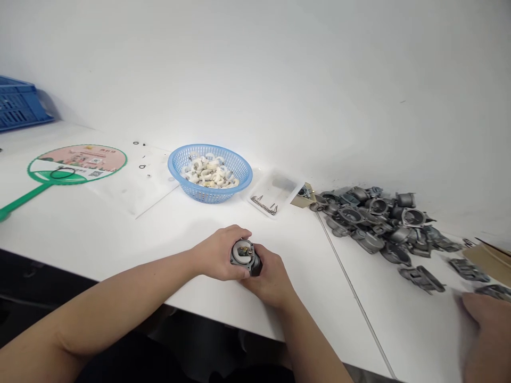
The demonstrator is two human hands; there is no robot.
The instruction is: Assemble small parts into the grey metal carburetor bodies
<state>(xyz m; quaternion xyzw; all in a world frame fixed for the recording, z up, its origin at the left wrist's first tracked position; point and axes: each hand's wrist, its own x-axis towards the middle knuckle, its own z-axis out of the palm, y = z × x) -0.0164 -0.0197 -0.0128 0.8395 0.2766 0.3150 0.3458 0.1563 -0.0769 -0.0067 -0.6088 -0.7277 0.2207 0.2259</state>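
And here's the room: a smooth white wall [255,69] sweeps up and fills the whole far side, bright and evenly lit, with a soft shadow gathering low on the left. Along it runs a long white table [120,239], and look at that, a thin straight seam [351,282] cuts across the top on the right where two tabletops meet. Off on the far left sits a blue crate [19,103], and below the table's front edge everything drops into a dark space [207,340].

The person has long, slim bare forearms [107,303] leading to an ungloved left hand [217,254] and right hand [271,279], while a dark garment [131,364] at the bottom edge of the view is too dim to show any detail.
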